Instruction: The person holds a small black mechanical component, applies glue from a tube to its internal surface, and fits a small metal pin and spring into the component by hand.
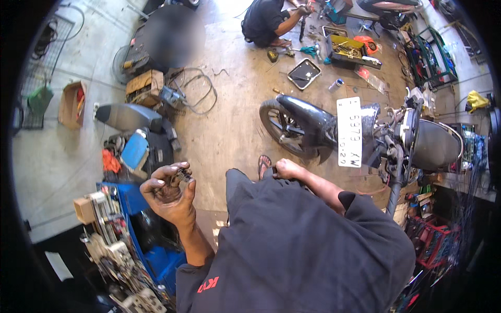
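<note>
My left hand, its fingers blackened with grease, is raised palm up on the left. Its thumb and curled fingers close round a small dark metal part, too small to identify. My right hand is closed in a loose fist in front of my body, by the hem of my dark shirt. What it grips, if anything, is hidden. Beyond it on the right stands a black motorcycle with a white plate.
To my left are a blue cabinet, a motorcycle seat and a cardboard box. A co-worker crouches at the far side near a tray and a toolbox. A cable loops on the floor.
</note>
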Motion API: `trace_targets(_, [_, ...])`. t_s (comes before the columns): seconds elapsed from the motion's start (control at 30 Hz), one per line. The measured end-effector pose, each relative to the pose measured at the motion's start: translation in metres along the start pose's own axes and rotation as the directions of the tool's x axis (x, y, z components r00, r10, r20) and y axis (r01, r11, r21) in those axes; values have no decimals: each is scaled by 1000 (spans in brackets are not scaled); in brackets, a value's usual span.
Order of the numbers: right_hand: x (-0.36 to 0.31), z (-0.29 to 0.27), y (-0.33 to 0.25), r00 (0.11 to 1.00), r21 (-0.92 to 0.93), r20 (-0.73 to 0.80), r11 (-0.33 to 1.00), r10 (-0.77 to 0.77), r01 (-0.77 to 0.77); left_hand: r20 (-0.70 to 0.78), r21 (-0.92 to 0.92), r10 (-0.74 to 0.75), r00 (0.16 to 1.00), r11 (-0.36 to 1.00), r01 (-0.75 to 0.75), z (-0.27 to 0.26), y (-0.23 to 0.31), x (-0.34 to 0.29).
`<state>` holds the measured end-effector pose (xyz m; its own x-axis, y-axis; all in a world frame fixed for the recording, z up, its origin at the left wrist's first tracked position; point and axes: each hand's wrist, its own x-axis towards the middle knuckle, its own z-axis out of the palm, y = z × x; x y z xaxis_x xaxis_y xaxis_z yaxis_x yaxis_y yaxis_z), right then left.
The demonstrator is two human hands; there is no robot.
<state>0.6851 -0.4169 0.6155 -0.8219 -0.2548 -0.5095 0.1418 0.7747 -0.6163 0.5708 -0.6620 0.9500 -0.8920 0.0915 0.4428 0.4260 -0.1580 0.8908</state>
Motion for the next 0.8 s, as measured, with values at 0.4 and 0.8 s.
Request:
trace_targets(0.4, [216,-91,30,837,693,-249,693,487,-198,372,-54,-85,924,992,113,70,-234,274])
trace_targets(0.8, [394,-195,107,173,975,-181,153,968,162,953,80,-173,248,936,344,279,-429,438])
